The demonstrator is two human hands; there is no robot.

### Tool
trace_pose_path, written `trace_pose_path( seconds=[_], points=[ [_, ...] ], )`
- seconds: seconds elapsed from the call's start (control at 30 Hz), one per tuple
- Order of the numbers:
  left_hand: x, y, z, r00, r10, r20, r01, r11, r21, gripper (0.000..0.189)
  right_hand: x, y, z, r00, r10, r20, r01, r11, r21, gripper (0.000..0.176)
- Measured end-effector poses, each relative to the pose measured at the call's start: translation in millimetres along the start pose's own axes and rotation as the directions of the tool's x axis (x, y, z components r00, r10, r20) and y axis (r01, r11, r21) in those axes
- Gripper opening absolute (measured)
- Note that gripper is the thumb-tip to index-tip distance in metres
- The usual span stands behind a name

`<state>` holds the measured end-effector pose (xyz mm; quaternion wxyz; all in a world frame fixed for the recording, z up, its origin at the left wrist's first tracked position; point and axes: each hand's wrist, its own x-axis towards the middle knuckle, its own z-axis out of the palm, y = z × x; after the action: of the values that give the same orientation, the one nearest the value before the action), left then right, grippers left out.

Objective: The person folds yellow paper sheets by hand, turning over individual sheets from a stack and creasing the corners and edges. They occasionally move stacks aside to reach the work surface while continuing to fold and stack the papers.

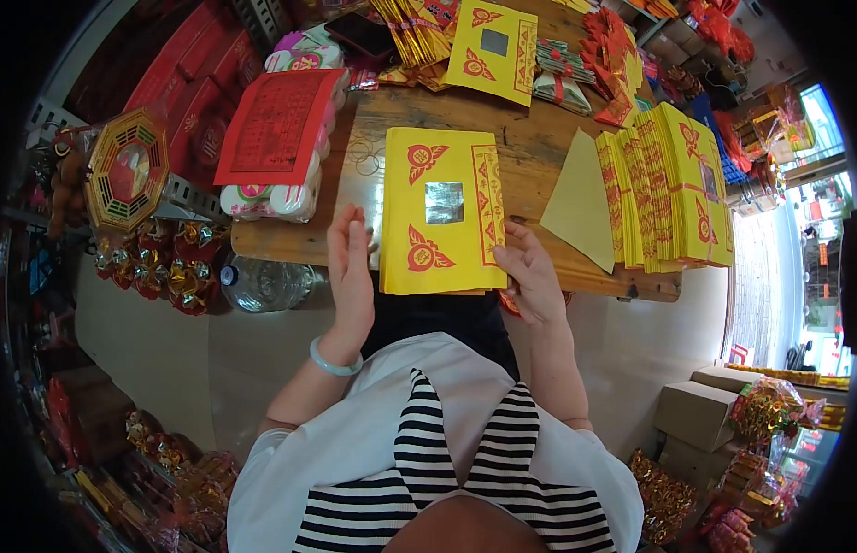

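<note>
A stack of yellow joss paper (pixel 461 244), printed in red with a silver foil square, lies at the front edge of the wooden table (pixel 530 138). My right hand (pixel 534 276) holds its lower right edge, the thumb near the top sheet and the other fingers bent along the side. My left hand (pixel 350 272) is upright just left of the stack, fingers stretched out and apart from the paper. Several rubber bands (pixel 362 157) lie on the wood near that hand. To the right stand banded bundles of the same yellow paper (pixel 673 189) beside a loose plain yellow sheet (pixel 581 198).
At the left, a red printed sheet (pixel 279 124) rests on wrapped white rolls (pixel 295 198). Another yellow joss paper bundle (pixel 493 69) and a dark phone (pixel 362 35) lie at the back. A large clear bottle (pixel 267 284) is below the table's left side. Cardboard boxes (pixel 696 410) stand at right.
</note>
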<state>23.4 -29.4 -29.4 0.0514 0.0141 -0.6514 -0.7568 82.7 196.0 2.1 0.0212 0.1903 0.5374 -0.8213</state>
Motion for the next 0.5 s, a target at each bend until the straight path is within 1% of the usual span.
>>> trace_pose_path(
  seconds=[0.1, 0.13, 0.27, 0.3, 0.37, 0.43, 0.47, 0.5],
  points=[
    [-13, 9, 5, 0.977, -0.199, -0.074, 0.173, 0.949, -0.262, 0.043, 1, -3, 3, 0.999, 0.054, 0.01, -0.054, 0.963, 0.263, 0.039],
    [-16, 9, 5, 0.978, -0.198, -0.074, 0.172, 0.95, -0.262, 0.043, 1, -4, 3, 0.999, 0.053, 0.011, -0.054, 0.963, 0.263, 0.039],
    [-30, 5, 3, 0.927, -0.362, 0.1, 0.366, 0.815, -0.449, 0.042, -2, -3, 3, 0.99, 0.09, 0.112, -0.127, 0.91, 0.394, 0.035],
    [-30, 7, 4, 0.927, -0.362, 0.101, 0.368, 0.815, -0.447, 0.042, -3, -2, 3, 0.99, 0.089, 0.111, -0.127, 0.91, 0.396, 0.035],
    [-27, 16, 5, 0.912, -0.377, 0.16, 0.409, 0.832, -0.374, 0.04, -3, 3, 5, 0.999, 0.046, 0.013, -0.048, 0.974, 0.222, 0.031],
    [-25, 22, 6, 0.894, -0.394, 0.214, 0.444, 0.845, -0.298, 0.039, -2, 7, 7, 0.997, -0.015, -0.071, 0.017, 0.999, 0.032, 0.028],
    [-25, 22, 6, 0.894, -0.394, 0.212, 0.443, 0.845, -0.298, 0.039, -2, 7, 7, 0.997, -0.014, -0.07, 0.017, 0.999, 0.032, 0.028],
    [-24, 21, 6, 0.905, -0.386, 0.177, 0.422, 0.861, -0.283, 0.04, -2, 6, 5, 0.999, -0.005, -0.049, 0.008, 0.999, 0.053, 0.028]
  ],
)
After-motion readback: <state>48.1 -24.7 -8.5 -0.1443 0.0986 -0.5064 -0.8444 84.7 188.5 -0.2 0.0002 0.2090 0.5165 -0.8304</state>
